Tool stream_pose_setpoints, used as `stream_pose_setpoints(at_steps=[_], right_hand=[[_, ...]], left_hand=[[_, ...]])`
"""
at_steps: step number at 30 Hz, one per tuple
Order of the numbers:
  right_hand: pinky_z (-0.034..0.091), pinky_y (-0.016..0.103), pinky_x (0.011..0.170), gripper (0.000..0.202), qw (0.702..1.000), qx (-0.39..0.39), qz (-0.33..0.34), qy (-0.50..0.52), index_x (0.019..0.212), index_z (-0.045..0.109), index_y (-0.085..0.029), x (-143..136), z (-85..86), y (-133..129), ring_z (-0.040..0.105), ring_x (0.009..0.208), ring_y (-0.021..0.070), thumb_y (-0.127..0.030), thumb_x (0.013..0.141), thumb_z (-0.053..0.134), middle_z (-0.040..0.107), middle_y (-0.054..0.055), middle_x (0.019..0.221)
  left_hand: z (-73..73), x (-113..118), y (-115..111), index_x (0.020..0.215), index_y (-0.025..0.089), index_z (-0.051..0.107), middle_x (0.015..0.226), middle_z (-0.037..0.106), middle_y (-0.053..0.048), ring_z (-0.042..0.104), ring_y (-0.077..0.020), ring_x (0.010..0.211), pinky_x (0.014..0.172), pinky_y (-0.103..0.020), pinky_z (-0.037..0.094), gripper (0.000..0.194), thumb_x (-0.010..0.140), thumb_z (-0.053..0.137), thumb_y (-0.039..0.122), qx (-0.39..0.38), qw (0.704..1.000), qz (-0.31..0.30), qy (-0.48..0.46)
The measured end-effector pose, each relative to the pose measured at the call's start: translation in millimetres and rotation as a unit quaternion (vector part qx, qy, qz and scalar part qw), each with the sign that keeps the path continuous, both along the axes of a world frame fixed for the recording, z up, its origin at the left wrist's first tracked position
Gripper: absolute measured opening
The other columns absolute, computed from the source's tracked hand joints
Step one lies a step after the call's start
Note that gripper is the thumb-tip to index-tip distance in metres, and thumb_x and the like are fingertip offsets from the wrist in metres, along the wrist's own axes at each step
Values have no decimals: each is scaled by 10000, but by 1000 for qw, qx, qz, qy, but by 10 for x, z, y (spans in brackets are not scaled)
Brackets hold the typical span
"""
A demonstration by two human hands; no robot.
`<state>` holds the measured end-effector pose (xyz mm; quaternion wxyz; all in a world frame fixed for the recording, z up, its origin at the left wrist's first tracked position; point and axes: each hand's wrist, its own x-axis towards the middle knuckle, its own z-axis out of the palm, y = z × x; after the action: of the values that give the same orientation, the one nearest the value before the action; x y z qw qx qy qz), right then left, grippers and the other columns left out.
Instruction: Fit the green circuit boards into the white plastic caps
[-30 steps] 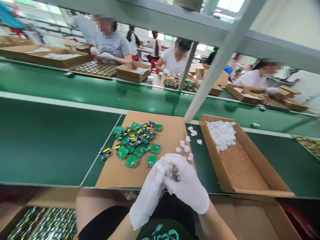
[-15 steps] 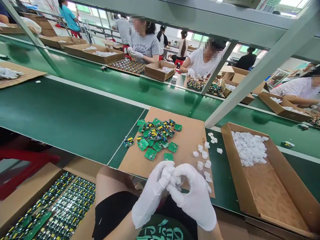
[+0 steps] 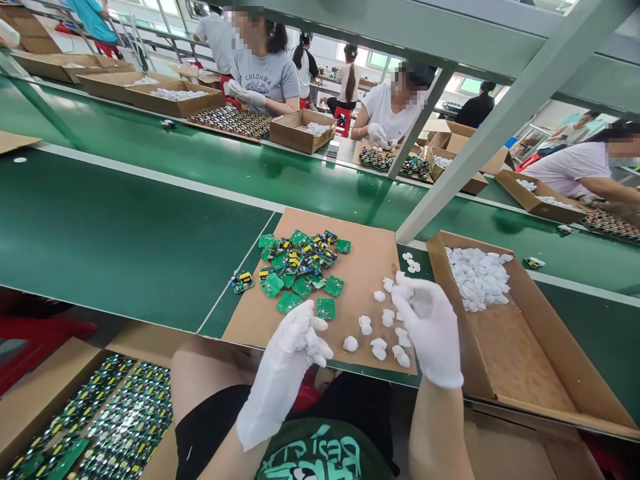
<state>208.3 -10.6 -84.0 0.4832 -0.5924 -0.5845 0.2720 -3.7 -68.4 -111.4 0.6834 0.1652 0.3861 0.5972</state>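
Note:
My left hand [image 3: 293, 350], in a white glove, is held over the front edge of a brown cardboard sheet [image 3: 370, 233], fingers apart and nothing seen in them. A heap of green circuit boards [image 3: 303, 285] with yellow and black parts lies just beyond it. My right hand [image 3: 427, 323], also gloved, reaches over the sheet's right side. Its thumb and fingertips come together at one of the small white pieces [image 3: 388, 317]; what they pinch is too small to make out. Several more white pieces lie between my hands.
An open cardboard box [image 3: 530, 360] with a white pile [image 3: 479, 277] stands at the right. A slanted metal post [image 3: 480, 140] rises behind the sheet. Lower left, a box holds rows of boards [image 3: 125, 413]. People work across the green belt [image 3: 240, 175].
My hands have parted: the left moved left and opened, the right moved right and up to the white pieces. More white pieces show on the front of the sheet. The whole view has shifted.

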Motion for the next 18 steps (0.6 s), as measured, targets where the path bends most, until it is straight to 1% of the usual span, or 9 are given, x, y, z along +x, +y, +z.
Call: stream_pose_setpoints(at_steps=[2, 4, 6, 8, 10, 13, 15, 16, 18], right_hand=[[563, 400, 852, 222, 993, -22, 12, -119, 1114, 606, -223, 98, -94, 317, 672, 952, 216, -287, 901, 612, 656, 92, 1093], [545, 405, 886, 225, 982, -33, 42, -180, 1071, 638, -196, 131, -218, 619, 663, 950, 219, -219, 848, 623, 659, 102, 1095], [529, 404, 882, 175, 973, -45, 76, -213, 953, 678, -188, 121, -310, 838, 656, 877, 219, -168, 779, 664, 685, 77, 959], [513, 407, 883, 67, 963, -53, 110, -242, 799, 688, -193, 86, -322, 912, 651, 839, 228, -149, 748, 688, 691, 56, 830], [486, 430, 939, 44, 956, -46, 127, -261, 762, 697, -197, 22, -249, 810, 653, 924, 256, -169, 783, 670, 714, 77, 880], [443, 454, 1037, 242, 957, -3, 146, -251, 1107, 701, -222, -145, -71, 394, 604, 1164, 278, -234, 889, 597, 688, 103, 1217], [484, 425, 1000, 406, 947, 36, 244, -207, 1300, 615, -265, -290, 15, 68, 610, 1184, 264, -251, 894, 625, 672, 81, 1277], [500, 418, 978, 440, 934, 54, 301, -186, 1322, 599, -279, -364, 36, -73, 623, 1162, 260, -244, 886, 648, 683, 73, 1257], [517, 416, 940, 407, 917, 79, 356, -161, 1286, 621, -301, -493, 28, -273, 644, 1105, 254, -207, 892, 661, 711, 59, 1184]], left_hand=[[-46, -2, -59, 1325, 173, 523, 874, 659, -17, 642, -134, 631, 574, -253, 499, 533, 883, 706, 409, 41, 997, -29, 62], [-86, 16, -100, 1382, 162, 474, 871, 656, -19, 650, -136, 638, 580, -254, 508, 558, 916, 668, 401, 65, 991, -72, 88], [-100, 32, -121, 1406, 147, 446, 847, 662, -24, 651, -137, 623, 566, -249, 500, 569, 939, 630, 415, 73, 987, -103, 96], [-85, 35, -128, 1411, 138, 442, 804, 672, -24, 625, -122, 549, 498, -228, 453, 574, 948, 606, 436, 69, 985, -120, 103], [-53, 24, -130, 1388, 132, 474, 738, 672, -16, 570, -100, 448, 422, -210, 376, 558, 953, 582, 464, 56, 983, -135, 109], [-11, -3, -130, 1294, 140, 564, 694, 679, -15, 518, -86, 373, 379, -205, 305, 492, 947, 566, 488, 30, 983, -148, 106], [-4, -14, -130, 1142, 143, 639, 667, 681, -17, 494, -84, 357, 376, -211, 284, 426, 925, 575, 504, 30, 982, -156, 103], [-6, -17, -130, 1039, 142, 665, 623, 666, -12, 475, -84, 353, 380, -215, 275, 411, 916, 574, 524, 33, 980, -162, 107], [-22, -23, -129, 848, 143, 676, 506, 600, 1, 426, -86, 351, 395, -226, 259, 461, 903, 562, 586, 38, 976, -176, 123]])
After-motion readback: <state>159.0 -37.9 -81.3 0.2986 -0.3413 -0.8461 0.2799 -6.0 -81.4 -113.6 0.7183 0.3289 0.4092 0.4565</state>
